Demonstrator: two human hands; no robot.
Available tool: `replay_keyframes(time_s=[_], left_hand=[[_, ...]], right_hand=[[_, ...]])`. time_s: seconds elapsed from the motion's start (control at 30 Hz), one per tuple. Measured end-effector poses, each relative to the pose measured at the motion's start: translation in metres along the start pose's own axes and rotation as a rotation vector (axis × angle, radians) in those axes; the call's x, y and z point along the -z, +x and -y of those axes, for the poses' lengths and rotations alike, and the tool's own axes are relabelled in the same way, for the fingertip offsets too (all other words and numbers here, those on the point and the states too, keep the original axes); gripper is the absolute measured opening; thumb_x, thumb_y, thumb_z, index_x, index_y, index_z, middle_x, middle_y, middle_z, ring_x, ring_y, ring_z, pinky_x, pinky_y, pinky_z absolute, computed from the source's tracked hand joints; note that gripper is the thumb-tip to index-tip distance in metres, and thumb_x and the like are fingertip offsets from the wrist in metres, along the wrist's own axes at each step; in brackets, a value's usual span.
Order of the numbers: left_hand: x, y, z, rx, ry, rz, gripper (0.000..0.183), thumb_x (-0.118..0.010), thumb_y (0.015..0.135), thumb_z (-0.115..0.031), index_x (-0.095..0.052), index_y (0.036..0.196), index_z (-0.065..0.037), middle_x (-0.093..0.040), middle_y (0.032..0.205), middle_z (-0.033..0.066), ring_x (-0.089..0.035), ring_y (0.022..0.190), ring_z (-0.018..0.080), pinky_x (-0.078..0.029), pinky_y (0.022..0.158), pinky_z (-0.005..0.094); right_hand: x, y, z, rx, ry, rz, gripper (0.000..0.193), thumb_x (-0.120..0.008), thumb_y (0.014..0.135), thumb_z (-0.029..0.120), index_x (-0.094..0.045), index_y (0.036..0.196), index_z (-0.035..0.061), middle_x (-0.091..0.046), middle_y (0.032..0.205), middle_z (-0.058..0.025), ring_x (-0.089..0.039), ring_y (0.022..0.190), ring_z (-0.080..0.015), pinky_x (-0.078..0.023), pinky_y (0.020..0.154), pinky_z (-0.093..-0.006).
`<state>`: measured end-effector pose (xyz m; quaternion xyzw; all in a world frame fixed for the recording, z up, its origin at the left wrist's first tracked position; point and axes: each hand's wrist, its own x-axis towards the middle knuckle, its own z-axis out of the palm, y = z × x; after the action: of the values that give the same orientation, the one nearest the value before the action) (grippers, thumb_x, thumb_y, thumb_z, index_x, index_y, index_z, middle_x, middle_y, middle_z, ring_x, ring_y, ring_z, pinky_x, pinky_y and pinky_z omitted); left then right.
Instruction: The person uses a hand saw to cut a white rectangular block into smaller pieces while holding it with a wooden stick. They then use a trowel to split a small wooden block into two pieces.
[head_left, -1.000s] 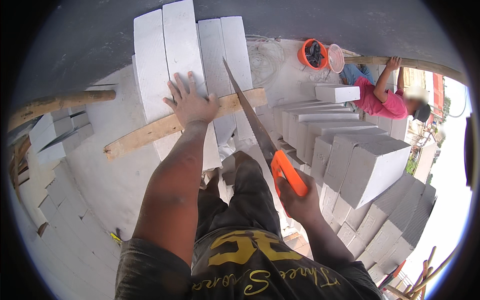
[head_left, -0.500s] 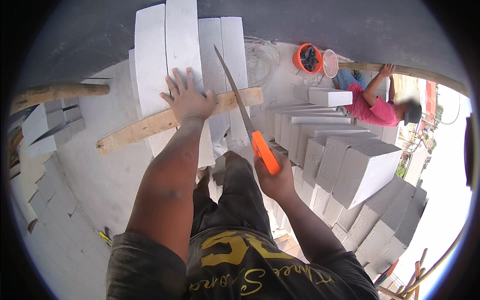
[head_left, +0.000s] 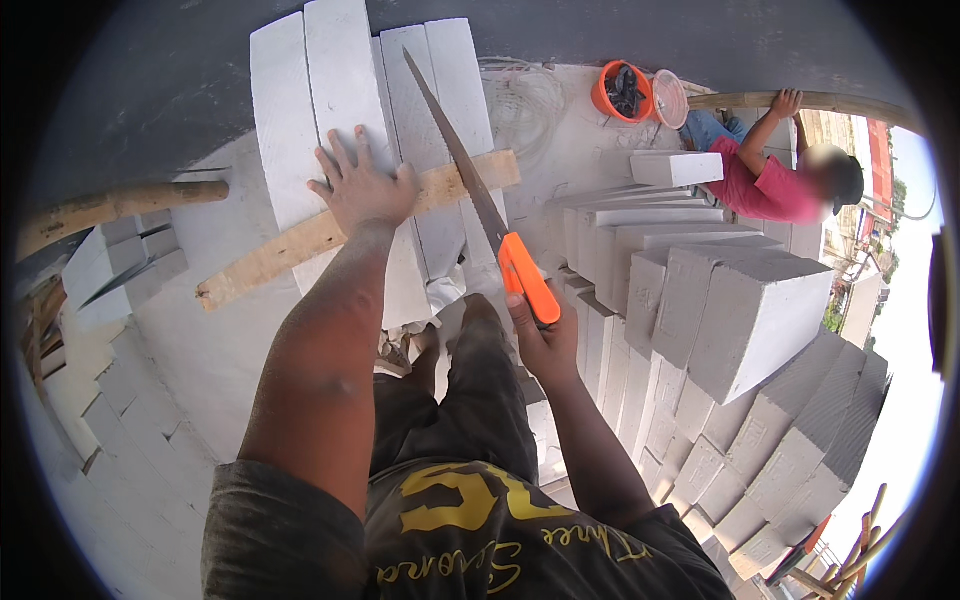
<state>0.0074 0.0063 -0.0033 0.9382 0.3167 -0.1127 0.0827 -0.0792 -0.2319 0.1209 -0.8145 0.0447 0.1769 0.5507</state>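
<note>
My left hand (head_left: 364, 190) lies flat with its fingers spread. It presses on a wooden plank (head_left: 270, 258) and on the white block (head_left: 345, 75) beneath. The plank lies slantwise across several long white blocks set side by side. In my right hand (head_left: 550, 348) is a handsaw (head_left: 530, 278), gripped by its orange handle. Its toothed blade points up and to the left, passing over the plank's right part and the right-hand block (head_left: 458, 90). Whether the teeth touch the block I cannot tell.
Stacked white blocks (head_left: 740, 300) fill the right side, with more blocks (head_left: 125, 270) at the left. An orange bucket (head_left: 622, 92) holding dark stuff stands by a whitish tub (head_left: 669, 97). A person in a pink shirt (head_left: 780, 190) holds a wooden pole (head_left: 850, 102). Another pole (head_left: 125, 207) juts from the left.
The saw has moved a little up and away, its tip reaching farther over the blocks. My left hand keeps its place on the plank. The whole view has shifted slightly.
</note>
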Motion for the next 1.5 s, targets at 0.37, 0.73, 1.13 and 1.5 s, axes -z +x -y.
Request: replay_keyframes(time_s=[0.37,0.73,1.13,1.5], left_hand=[[-0.010,-0.005,-0.005,-0.005,-0.028,-0.007,0.084,-0.048,0.084,-0.047,-0.024,0.159,-0.017,-0.012,0.165,0.0188,-0.006,0.153,0.0399,-0.009,0.120,0.0618],[-0.013,0.001,0.001,-0.016,0.022,-0.036,0.084,-0.047,0.085,-0.049,-0.023,0.159,-0.016,-0.012,0.165,0.0193,-0.007,0.153,0.0397,-0.011,0.120,0.0610],[-0.015,0.003,0.005,-0.016,0.005,-0.053,0.084,-0.048,0.084,-0.049,-0.025,0.159,-0.017,-0.012,0.165,0.0190,-0.009,0.153,0.0400,-0.010,0.120,0.0619],[-0.011,-0.001,-0.004,-0.008,0.034,-0.018,0.083,-0.044,0.086,-0.049,-0.022,0.159,-0.016,-0.011,0.165,0.0191,-0.007,0.153,0.0390,-0.011,0.121,0.0608]], right_hand=[[-0.020,0.028,-0.003,0.001,-0.152,-0.089,0.013,-0.065,0.091,0.010,-0.065,0.085,-0.0014,-0.058,0.059,-0.0117,-0.058,0.051,-0.0228,-0.046,0.053,-0.0346],[-0.023,-0.007,-0.031,0.121,-0.072,-0.103,0.020,-0.063,0.093,0.007,-0.057,0.075,-0.0022,-0.057,0.056,-0.0072,-0.053,0.045,-0.0170,-0.041,0.049,-0.0291],[-0.024,-0.011,-0.043,0.096,-0.059,-0.119,0.018,-0.063,0.089,0.005,-0.055,0.073,0.0001,-0.054,0.059,-0.0088,-0.051,0.047,-0.0249,-0.039,0.049,-0.0345],[-0.012,-0.018,-0.096,0.183,0.035,-0.028,0.012,-0.063,0.092,0.001,-0.059,0.080,-0.0019,-0.051,0.059,-0.0020,-0.045,0.051,-0.0099,-0.037,0.051,-0.0277]])
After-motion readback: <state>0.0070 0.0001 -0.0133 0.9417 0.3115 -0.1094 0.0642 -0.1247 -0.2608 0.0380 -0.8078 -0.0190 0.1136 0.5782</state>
